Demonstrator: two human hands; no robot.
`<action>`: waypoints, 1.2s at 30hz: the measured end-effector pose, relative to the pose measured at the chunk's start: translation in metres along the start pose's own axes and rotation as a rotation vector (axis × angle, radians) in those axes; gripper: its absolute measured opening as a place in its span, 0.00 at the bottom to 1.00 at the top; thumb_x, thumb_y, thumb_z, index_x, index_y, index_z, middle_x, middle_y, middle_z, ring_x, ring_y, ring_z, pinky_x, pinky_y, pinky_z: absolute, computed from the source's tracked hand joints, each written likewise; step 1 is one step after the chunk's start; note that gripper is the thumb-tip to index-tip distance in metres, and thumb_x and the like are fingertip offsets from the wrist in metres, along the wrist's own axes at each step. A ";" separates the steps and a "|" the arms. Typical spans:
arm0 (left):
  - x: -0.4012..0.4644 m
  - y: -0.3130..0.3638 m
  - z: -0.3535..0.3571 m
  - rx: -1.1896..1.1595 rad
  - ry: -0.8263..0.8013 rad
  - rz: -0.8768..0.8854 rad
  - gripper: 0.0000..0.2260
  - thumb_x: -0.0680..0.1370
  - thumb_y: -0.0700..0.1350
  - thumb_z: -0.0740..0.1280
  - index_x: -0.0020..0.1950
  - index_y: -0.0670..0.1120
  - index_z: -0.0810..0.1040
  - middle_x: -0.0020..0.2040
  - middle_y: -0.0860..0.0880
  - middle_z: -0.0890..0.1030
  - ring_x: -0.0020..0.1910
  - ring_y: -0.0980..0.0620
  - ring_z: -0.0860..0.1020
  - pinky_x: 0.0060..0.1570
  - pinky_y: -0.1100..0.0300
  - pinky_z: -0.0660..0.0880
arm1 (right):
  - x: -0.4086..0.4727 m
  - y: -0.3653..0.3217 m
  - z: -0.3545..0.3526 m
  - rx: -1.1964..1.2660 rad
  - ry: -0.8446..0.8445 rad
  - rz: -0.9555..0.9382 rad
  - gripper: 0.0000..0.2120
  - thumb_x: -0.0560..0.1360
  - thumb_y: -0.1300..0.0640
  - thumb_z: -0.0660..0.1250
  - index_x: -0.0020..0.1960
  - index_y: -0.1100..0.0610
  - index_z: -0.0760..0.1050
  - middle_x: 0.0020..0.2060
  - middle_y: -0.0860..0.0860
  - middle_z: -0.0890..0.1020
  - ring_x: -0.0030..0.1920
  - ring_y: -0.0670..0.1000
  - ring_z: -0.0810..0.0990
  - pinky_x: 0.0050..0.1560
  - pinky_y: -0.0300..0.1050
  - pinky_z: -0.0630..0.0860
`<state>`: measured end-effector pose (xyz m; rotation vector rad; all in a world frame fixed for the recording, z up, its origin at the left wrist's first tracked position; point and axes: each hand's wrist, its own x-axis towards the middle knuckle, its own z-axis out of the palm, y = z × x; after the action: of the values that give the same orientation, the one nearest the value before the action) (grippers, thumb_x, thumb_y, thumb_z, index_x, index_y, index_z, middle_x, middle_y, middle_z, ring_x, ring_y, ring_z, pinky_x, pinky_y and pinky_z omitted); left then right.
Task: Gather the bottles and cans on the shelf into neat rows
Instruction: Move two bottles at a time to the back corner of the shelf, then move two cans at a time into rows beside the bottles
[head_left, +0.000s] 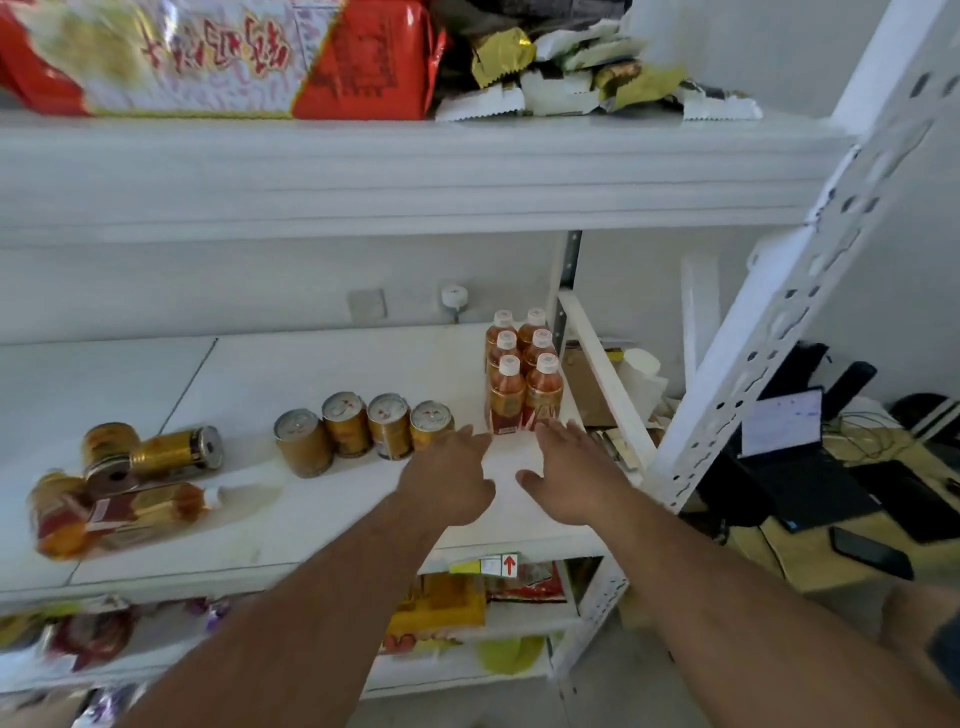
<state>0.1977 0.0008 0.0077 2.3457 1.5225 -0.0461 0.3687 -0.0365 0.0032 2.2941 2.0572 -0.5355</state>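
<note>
Several orange tea bottles (523, 371) with white caps stand in two neat rows at the right end of the white middle shelf (291, 374). To their left, several gold cans (363, 431) stand upright in a line. At the far left lie toppled cans (156, 454) and bottles (124, 514) in a loose heap. My left hand (447, 478) hovers open just in front of the nearest can. My right hand (566, 473) is open too, fingers spread, just before the front bottles. Neither hand holds anything.
The shelf above (395, 171) carries red snack bags (249, 57) and loose wrappers. A white slotted upright (779, 322) stands at the right. Snack packets (447, 603) fill the lower shelf. A laptop (789, 457) and a phone (870, 553) lie on a desk to the right.
</note>
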 end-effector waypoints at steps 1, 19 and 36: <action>-0.009 0.000 -0.002 0.013 0.008 -0.013 0.31 0.79 0.53 0.63 0.80 0.52 0.56 0.80 0.48 0.56 0.78 0.47 0.56 0.72 0.48 0.63 | -0.007 -0.003 -0.002 -0.008 0.003 -0.018 0.38 0.82 0.38 0.56 0.83 0.54 0.46 0.83 0.52 0.49 0.82 0.56 0.47 0.79 0.57 0.51; -0.155 0.001 -0.007 0.066 0.051 -0.185 0.34 0.77 0.53 0.64 0.80 0.54 0.55 0.81 0.51 0.54 0.77 0.47 0.58 0.70 0.46 0.65 | -0.126 -0.052 0.005 0.035 -0.035 -0.133 0.37 0.83 0.40 0.58 0.83 0.55 0.48 0.83 0.54 0.50 0.82 0.56 0.49 0.79 0.56 0.55; -0.271 -0.123 -0.020 0.044 0.052 -0.130 0.31 0.78 0.52 0.63 0.80 0.52 0.56 0.79 0.49 0.58 0.76 0.44 0.60 0.69 0.45 0.66 | -0.191 -0.202 0.050 0.021 -0.022 -0.088 0.38 0.83 0.39 0.57 0.84 0.56 0.48 0.83 0.54 0.50 0.82 0.56 0.51 0.79 0.55 0.56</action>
<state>-0.0299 -0.1865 0.0508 2.2953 1.7138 -0.0516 0.1465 -0.2047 0.0498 2.2068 2.1604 -0.5855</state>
